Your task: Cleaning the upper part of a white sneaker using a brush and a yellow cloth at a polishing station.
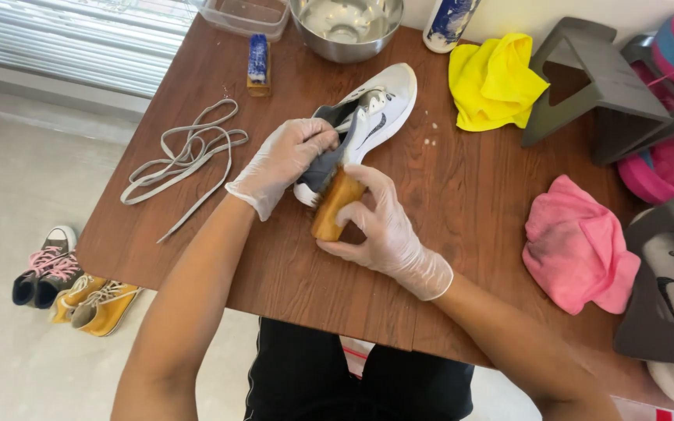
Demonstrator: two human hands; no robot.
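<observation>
A white sneaker (384,105) with a dark grey heel lies on the brown wooden table (462,187), toe pointing away from me. My left hand (286,160), in a clear glove, grips the shoe's heel collar. My right hand (380,226), also gloved, holds a wooden brush (335,204) with its bristle end pressed against the heel of the shoe. The brush bristles are mostly hidden by the shoe and my fingers.
Loose grey laces (189,152) lie to the left. At the back stand a metal bowl (346,27), a clear plastic tub (245,15), a small blue-topped brush (258,64) and a bottle (450,22). Yellow cloth (493,78) and pink cloth (579,245) lie right, near grey shoe stands (610,86). Shoes (72,288) sit on the floor.
</observation>
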